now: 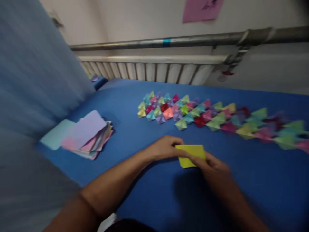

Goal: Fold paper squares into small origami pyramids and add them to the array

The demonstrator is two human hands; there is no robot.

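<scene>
A yellow folded paper (191, 150) is held between my two hands just above the blue table. My left hand (166, 147) grips its left side, with the thumb laid along the front and the fingers behind the upper left corner. At the right edge, my right hand (214, 164) pinches the same sheet, its thumb across the lower front. Some fingers of both hands are hidden behind the paper. Beyond them lie rows of small folded paper pieces (168, 112) in many colours, blurred toward the right.
To the left, a loose stack of coloured paper sheets (88, 130) rests on the blue table (130, 141). A blue curtain (36, 64) hangs at the left. Behind the table run a radiator (151, 71) and a metal pipe (193, 42); a pink note (201, 11) is on the wall.
</scene>
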